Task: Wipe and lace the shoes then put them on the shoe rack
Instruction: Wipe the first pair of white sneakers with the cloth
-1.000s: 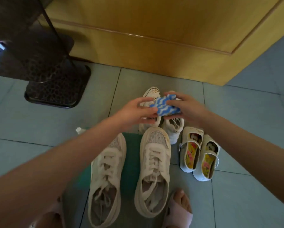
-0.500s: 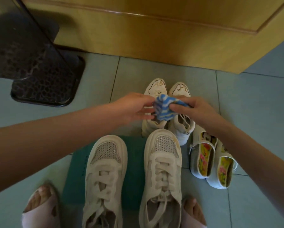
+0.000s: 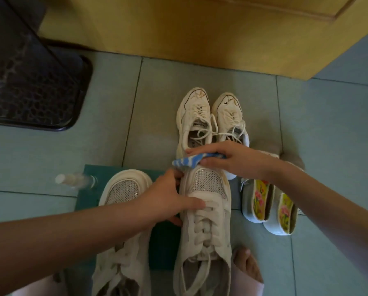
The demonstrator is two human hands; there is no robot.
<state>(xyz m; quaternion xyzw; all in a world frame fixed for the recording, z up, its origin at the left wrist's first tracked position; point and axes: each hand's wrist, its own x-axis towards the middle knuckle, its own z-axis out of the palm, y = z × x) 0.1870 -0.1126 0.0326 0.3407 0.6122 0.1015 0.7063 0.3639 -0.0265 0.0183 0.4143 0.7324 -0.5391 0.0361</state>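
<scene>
The left hand (image 3: 168, 200) gripped the white sneaker (image 3: 207, 231). The right hand (image 3: 235, 160) pinched a striped cloth (image 3: 188, 162) at its toe.

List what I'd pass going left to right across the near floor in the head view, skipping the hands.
Black stand base → spray bottle → left mesh sneaker → right mesh sneaker → floral shoes.
</scene>
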